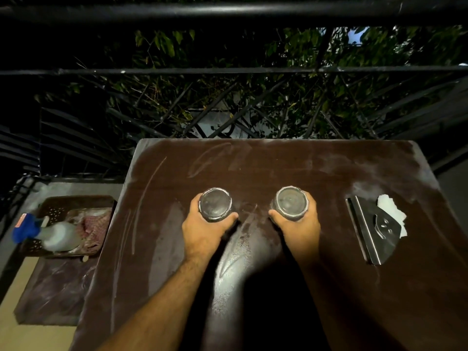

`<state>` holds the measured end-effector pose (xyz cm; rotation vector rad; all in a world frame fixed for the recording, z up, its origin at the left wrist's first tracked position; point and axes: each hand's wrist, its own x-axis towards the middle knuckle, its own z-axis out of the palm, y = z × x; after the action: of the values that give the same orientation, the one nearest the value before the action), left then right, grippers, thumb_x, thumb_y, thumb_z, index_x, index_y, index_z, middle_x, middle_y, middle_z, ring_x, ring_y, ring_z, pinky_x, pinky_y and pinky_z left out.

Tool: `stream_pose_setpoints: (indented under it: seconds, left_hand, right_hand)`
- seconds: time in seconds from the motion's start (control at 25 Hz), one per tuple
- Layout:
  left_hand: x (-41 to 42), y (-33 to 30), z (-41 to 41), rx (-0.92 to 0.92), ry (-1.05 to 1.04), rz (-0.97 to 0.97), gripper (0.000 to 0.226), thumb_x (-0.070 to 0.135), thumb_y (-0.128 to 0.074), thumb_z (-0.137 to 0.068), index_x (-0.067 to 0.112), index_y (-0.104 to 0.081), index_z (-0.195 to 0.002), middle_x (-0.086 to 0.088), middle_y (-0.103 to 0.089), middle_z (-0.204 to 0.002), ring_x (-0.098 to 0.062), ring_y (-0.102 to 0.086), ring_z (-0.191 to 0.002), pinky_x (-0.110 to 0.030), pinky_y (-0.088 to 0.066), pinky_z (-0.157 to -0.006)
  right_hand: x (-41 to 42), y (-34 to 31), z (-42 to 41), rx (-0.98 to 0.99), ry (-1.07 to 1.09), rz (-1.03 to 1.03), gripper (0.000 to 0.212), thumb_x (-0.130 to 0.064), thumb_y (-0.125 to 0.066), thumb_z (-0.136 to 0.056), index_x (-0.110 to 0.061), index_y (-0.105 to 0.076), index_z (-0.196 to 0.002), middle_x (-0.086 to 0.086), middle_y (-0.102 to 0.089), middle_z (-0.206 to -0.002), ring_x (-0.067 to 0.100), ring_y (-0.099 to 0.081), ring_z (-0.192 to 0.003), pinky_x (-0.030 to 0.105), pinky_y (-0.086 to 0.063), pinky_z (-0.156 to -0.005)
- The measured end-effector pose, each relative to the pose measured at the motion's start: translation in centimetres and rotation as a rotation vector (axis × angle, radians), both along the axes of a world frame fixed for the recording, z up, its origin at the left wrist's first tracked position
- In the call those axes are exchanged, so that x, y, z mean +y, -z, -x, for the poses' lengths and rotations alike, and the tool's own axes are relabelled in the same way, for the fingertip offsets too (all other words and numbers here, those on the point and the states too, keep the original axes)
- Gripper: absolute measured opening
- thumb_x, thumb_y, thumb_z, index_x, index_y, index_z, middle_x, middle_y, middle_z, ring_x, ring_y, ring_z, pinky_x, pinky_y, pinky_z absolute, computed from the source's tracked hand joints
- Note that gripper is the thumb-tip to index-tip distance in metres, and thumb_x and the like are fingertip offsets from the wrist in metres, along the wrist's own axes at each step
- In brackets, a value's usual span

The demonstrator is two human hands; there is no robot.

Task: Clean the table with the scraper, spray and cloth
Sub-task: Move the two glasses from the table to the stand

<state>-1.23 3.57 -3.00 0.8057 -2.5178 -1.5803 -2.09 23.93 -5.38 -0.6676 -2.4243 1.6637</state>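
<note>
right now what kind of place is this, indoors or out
Most likely an outdoor balcony or terrace at night. A dark metal railing runs just past the dusty brown table, and leafy branches show through it against darkness.

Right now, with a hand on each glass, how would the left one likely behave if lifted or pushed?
The left glass, gripped by the left hand, looks clear and rigid, so probably breakable if dropped. Its round body could roll if tipped. The dusty table may let it slide.
</note>
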Motion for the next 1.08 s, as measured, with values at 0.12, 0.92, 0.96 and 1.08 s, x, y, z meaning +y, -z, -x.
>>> stream_pose_setpoints:
  seconds: [0.12, 0.92, 0.96, 1.08]
  left_hand:
    - [-1.8, -0.7, -0.3, 0.023, 0.013, 0.033, 0.086, 0.04, -0.097, -0.054, 0.033, -0.056, -0.13, 0.017, -0.069, -0.108, -0.007, -0.065, -0.102, -0.019, -0.046, -0.089]
    - [-21.0, -2.5, -4.2, 0.086, 0.072, 0.049, 0.082, 0.036, -0.097, -0.053, 0.037, -0.057, -0.124, 0.014, -0.07, -0.109, -0.01, -0.065, -0.103, -0.026, -0.051, -0.091]
    - [-22.4, -2.4, -4.5, 0.091, 0.064, 0.045, 0.08, 0.036, -0.097, -0.053, 0.04, -0.057, -0.122, 0.015, -0.07, -0.108, -0.009, -0.065, -0.102, -0.026, -0.051, -0.091]
    - [-26.8, -2.0, -5.4, 0.101, 0.039, 0.056, 0.078, 0.037, -0.098, -0.053, 0.043, -0.056, -0.118, 0.021, -0.067, -0.105, -0.007, -0.064, -0.102, -0.023, -0.048, -0.09]
  right_hand:
    - [-0.2, -0.6, -1.0, 0.021, -0.007, -0.011, 0.081, -0.028, -0.091, -0.063, -0.037, -0.048, -0.131, -0.013, -0.062, -0.123, 0.01, -0.058, -0.115, 0.029, -0.046, -0.1]
    - [-18.7, -3.8, -1.9, 0.075, -0.102, -0.043, 0.082, -0.032, -0.092, -0.06, -0.037, -0.047, -0.129, -0.011, -0.063, -0.12, 0.012, -0.061, -0.109, 0.026, -0.047, -0.091]
    - [-20.3, -4.0, -1.9, 0.08, -0.112, -0.036, 0.082, -0.031, -0.092, -0.061, -0.037, -0.047, -0.129, -0.012, -0.063, -0.119, 0.01, -0.06, -0.109, 0.022, -0.045, -0.089]
    - [-24.9, -4.1, -2.2, 0.103, -0.148, -0.019, 0.079, -0.029, -0.092, -0.062, -0.037, -0.048, -0.128, -0.013, -0.064, -0.118, 0.007, -0.06, -0.107, 0.016, -0.042, -0.086]
